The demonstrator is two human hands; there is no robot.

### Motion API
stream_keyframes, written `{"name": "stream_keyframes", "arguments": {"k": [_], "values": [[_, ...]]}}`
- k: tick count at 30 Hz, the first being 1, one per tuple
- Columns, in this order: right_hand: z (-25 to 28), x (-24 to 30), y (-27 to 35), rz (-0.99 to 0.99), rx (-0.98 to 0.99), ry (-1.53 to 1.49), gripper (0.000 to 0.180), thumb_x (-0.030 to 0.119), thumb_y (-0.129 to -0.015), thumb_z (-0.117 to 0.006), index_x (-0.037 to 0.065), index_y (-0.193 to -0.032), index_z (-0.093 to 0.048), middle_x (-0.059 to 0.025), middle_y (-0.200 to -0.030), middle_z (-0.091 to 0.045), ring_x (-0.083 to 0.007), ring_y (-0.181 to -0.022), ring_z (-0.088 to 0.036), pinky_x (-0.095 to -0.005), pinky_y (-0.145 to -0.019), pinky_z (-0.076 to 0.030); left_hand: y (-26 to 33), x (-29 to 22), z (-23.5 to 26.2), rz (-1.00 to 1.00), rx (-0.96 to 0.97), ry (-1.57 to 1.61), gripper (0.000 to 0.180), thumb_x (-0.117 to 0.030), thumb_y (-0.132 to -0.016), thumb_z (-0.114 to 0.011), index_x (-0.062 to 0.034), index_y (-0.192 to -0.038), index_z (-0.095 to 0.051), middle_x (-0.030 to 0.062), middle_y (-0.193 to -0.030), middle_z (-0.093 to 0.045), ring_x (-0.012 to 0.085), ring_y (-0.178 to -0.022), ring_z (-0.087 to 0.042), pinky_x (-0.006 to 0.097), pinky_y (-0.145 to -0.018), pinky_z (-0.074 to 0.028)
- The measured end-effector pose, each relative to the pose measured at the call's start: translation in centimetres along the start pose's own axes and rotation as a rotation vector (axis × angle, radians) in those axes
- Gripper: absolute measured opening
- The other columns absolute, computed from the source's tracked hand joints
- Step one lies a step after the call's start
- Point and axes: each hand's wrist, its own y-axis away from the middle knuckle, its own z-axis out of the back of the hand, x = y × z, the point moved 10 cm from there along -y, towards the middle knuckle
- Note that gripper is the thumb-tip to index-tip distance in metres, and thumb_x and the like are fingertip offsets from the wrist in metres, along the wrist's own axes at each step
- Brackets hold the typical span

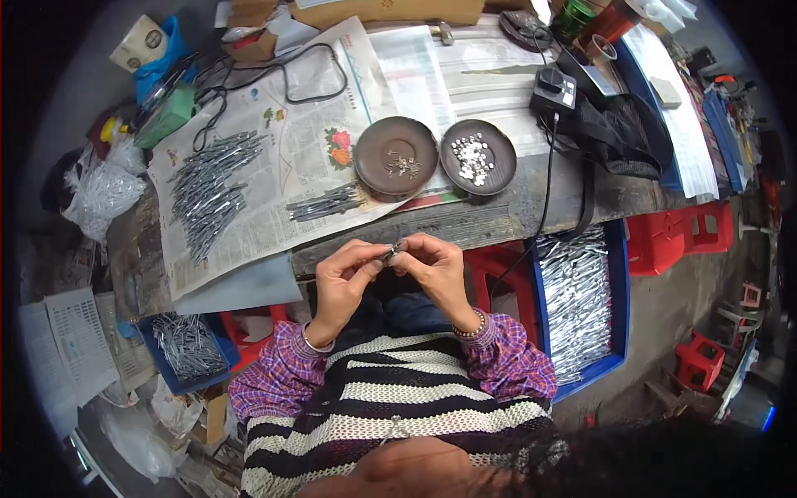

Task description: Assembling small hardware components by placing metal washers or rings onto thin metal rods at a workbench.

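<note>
My left hand [342,282] and my right hand [437,272] meet in front of the table's near edge. Both are closed in a pinch on a small metal part [393,250], mostly hidden by the fingertips. Just beyond them stand two round brown dishes. Small brassy pieces [403,167] lie in the left dish [371,149], and shiny silvery discs [473,159] in the right dish [503,143]. A short row of thin grey metal rods [325,203] rests left of the dishes, and a larger pile of such rods [214,187] lies farther left.
Newspaper [282,158] covers the left part of the wooden table [486,222]. A black device with a cable [554,90] and a black bag [627,137] sit at right. Blue trays of metal rods [616,332] stand below on both sides, near red stools [656,242].
</note>
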Motion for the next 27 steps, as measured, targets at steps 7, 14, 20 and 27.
{"name": "stream_keyframes", "arguments": {"k": [7,14,20,27], "values": [[1.7,0.2,0.5,-0.069,-0.022,-0.009,0.010,0.005,-0.083,-0.066,-0.005,-0.083,-0.068,-0.0043,-0.073,-0.065,-0.0074,-0.060,-0.059,-0.0199,-0.054,-0.048,-0.9,-0.8,-1.5,-0.087,0.021,-0.153,0.019,0.006,-0.082,-0.061,0.0006,-0.098,-0.068,0.0072,-0.090,-0.062,0.0123,-0.082,-0.059,0.021,-0.069,-0.046],[3.4,-0.7,1.4,-0.110,-0.073,-0.083,0.012,0.007,-0.086,-0.063,-0.005,-0.083,-0.067,-0.0045,-0.072,-0.066,-0.0071,-0.060,-0.060,-0.0198,-0.054,-0.049,-1.4,-0.7,-3.7,-0.106,0.078,-0.168,0.021,0.009,-0.081,-0.060,0.0010,-0.098,-0.068,0.0081,-0.091,-0.062,0.0128,-0.082,-0.060,0.021,-0.070,-0.047],[3.9,1.3,1.6,0.060,-0.073,0.111,0.008,0.002,-0.084,-0.063,-0.006,-0.083,-0.066,-0.0058,-0.075,-0.063,-0.0087,-0.061,-0.060,-0.0200,-0.055,-0.049,-1.6,-0.7,-4.4,-0.126,0.102,-0.192,0.023,0.010,-0.079,-0.060,0.0006,-0.098,-0.068,0.0076,-0.090,-0.062,0.0127,-0.082,-0.059,0.021,-0.069,-0.046],[3.9,1.0,1.2,0.046,-0.088,0.050,0.010,0.002,-0.080,-0.067,-0.007,-0.083,-0.065,-0.0045,-0.070,-0.061,-0.0081,-0.060,-0.059,-0.0203,-0.052,-0.046,-1.8,-1.3,-4.4,-0.128,0.102,-0.249,0.024,0.010,-0.078,-0.061,-0.0012,-0.098,-0.069,0.0070,-0.089,-0.062,0.0119,-0.080,-0.059,0.020,-0.067,-0.046]]}}
